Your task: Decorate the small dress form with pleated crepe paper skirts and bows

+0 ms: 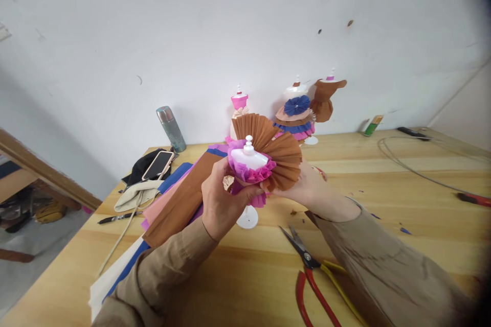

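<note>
A small white dress form [251, 159], dressed in purple and magenta crepe paper [255, 173], stands on a round white base [247, 217]. My left hand [222, 196] is closed around its near left side, with the thumb across the front. Behind and to the right of the form, pleated brown paper [286, 158] fans out. My right hand [297, 186] reaches in behind this brown paper and grips it against the form; most of its fingers are hidden. Red-handled scissors [307, 260] lie partly spread on the table below my right forearm.
Strips of coloured paper [178, 199] cover the table's left side, beside a phone [158, 165], a pouch [138, 195] and a flask [171, 129]. Several dressed forms [297, 107] stand by the wall. A green bottle [373, 125] and a cable [414, 176] are at right.
</note>
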`<state>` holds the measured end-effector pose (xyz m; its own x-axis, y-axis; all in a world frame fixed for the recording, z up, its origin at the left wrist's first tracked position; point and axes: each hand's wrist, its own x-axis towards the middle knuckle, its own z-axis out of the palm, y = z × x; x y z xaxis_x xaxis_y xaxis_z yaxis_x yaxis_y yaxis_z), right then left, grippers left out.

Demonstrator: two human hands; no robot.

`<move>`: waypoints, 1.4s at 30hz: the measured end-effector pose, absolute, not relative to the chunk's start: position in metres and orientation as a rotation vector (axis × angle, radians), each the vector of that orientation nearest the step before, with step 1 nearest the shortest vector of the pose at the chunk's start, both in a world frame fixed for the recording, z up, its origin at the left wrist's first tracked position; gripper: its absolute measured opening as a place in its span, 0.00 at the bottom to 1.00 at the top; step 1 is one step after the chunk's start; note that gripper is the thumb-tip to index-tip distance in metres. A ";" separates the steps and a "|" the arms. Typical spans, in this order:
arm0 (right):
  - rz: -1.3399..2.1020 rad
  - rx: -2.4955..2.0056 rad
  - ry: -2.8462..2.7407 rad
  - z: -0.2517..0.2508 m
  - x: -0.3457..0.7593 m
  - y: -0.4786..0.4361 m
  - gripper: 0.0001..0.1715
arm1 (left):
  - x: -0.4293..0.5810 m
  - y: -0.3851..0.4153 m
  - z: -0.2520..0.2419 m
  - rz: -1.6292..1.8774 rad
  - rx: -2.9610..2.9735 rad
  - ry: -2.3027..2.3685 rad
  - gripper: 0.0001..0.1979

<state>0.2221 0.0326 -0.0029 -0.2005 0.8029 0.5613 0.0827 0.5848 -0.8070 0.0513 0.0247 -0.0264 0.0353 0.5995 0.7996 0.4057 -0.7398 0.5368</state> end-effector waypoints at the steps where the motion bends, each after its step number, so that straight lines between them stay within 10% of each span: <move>1: 0.809 -0.721 -1.676 -0.003 0.222 0.032 0.21 | 0.051 0.025 -0.027 1.790 2.135 1.063 0.26; 42: 1.092 -0.726 -1.569 0.023 0.226 0.013 0.22 | 0.038 0.042 -0.008 1.042 1.368 0.506 0.29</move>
